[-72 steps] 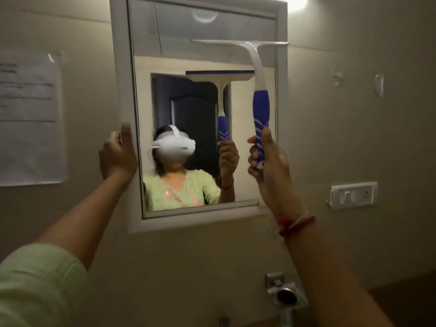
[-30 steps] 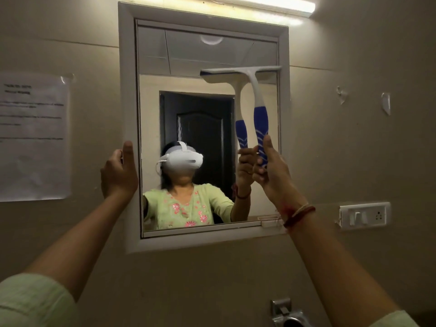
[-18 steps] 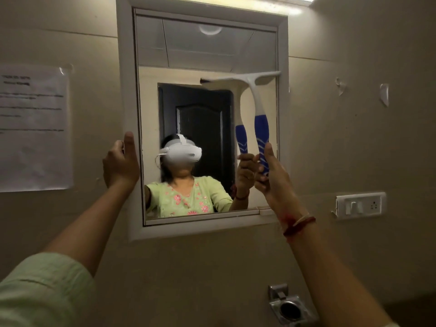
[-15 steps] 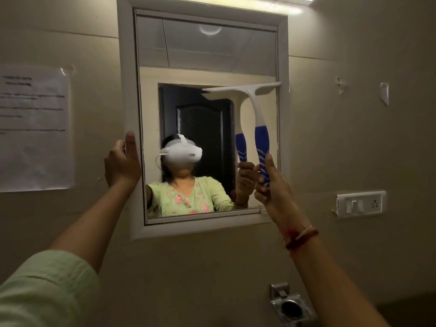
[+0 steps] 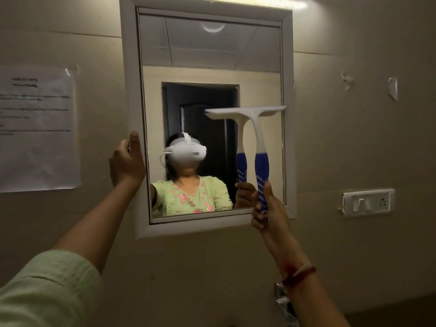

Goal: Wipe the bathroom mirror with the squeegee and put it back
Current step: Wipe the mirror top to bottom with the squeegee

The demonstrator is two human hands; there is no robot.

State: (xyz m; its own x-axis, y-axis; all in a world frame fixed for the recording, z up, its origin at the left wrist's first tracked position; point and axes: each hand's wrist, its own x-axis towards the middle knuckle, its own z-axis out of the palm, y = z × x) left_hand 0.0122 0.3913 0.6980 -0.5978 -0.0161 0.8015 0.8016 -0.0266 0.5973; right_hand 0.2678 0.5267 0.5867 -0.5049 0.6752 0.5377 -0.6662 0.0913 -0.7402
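The squeegee stands upright against the right half of the mirror, its long axis close to vertical. The white blade is at the top, and the blue handle points down. The blade runs crosswise, about level, at mid-height of the glass, with its right end near the right side of the frame. The right hand grips the bottom of the handle, fingers curled round it and thumb lying up its near side, low by the mirror's bottom right corner. The left hand holds the mirror's left edge, thumb upright on the front of the frame and fingers curled round the side. A paper notice hangs on the wall at far left, and a switch plate is at right.
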